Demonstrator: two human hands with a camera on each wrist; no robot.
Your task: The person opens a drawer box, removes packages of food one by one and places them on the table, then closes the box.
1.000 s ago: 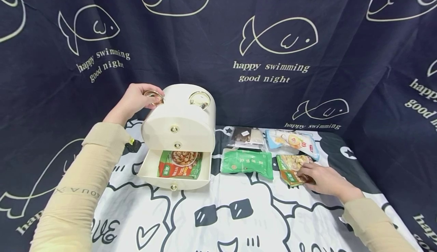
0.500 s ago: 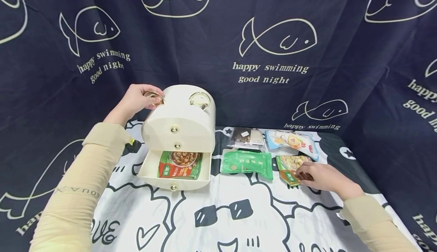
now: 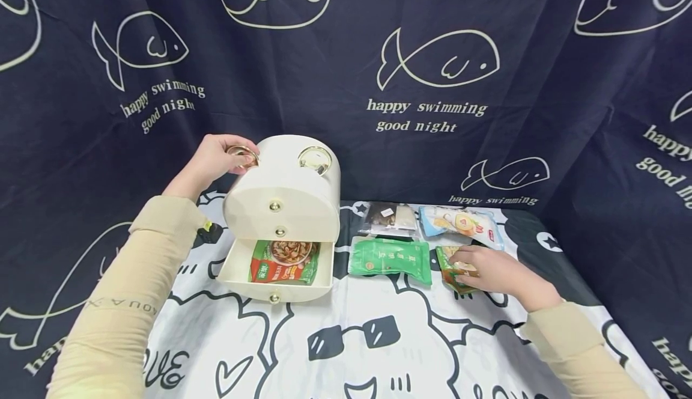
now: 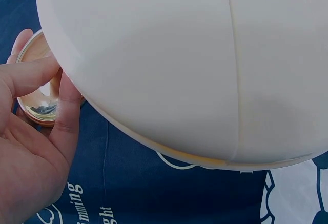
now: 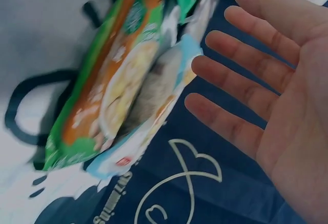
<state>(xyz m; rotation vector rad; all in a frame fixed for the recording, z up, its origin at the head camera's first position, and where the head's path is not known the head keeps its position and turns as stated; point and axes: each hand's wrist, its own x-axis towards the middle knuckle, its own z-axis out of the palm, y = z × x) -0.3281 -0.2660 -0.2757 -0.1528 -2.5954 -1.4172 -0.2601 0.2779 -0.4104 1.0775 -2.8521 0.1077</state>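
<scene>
My left hand (image 3: 213, 158) grips a round gold ornament (image 4: 38, 106) at the upper left of a cream storage box (image 3: 281, 188); its thumb and fingers lie around the rim. The box's bottom drawer (image 3: 232, 276) is pulled out and holds a red and green food packet (image 3: 283, 261). On the right, my right hand (image 3: 489, 270) is over a green and brown food packet (image 3: 446, 261), partly hiding it. In the right wrist view its fingers (image 5: 241, 85) are straight and spread, with nothing held between them.
Beside the box lie a flat green packet (image 3: 390, 258), a clear packet with dark contents (image 3: 386, 217) and a blue and white packet (image 3: 459, 225). A second gold ornament (image 3: 315, 160) tops the box. A dark blue curtain (image 3: 335, 86) hangs behind the patterned cloth (image 3: 378, 303).
My right hand has shifted left over the green and brown packet, and its fingers have spread. The left hand keeps its grip on the ornament.
</scene>
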